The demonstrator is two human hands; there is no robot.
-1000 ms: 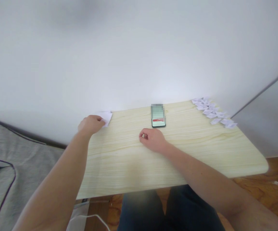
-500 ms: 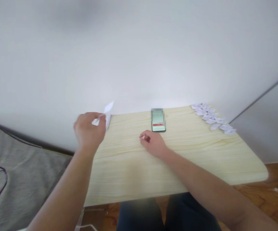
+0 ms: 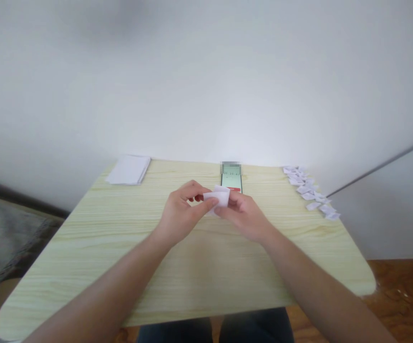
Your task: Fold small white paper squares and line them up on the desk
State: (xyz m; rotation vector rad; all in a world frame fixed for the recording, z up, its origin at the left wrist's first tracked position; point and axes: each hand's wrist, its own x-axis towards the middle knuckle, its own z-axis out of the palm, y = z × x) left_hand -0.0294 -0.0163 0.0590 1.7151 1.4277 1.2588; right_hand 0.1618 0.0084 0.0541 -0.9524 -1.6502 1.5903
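A small white sheet of paper (image 3: 221, 195), bent over on itself, is held up above the middle of the table between both hands. My left hand (image 3: 185, 209) pinches its left side, thumb in front. From the right, my right hand (image 3: 244, 214) grips the same sheet with thumb and fingers. Just behind them lies a phone (image 3: 231, 178) with a lit screen, its lower end partly covered by the paper and my hand. At the table's far left corner rests a stack of white paper (image 3: 129, 169).
Several small folded white paper pieces (image 3: 304, 189) lie in an uneven row along the table's right edge. The pale wooden table (image 3: 95, 243) meets a white wall (image 3: 199, 85) at the back. Grey fabric (image 3: 6, 233) shows beyond the left edge.
My left hand has lifted a sheet off the stack and brought it right to the middle. My right hand now grips that sheet too. The view has turned left.
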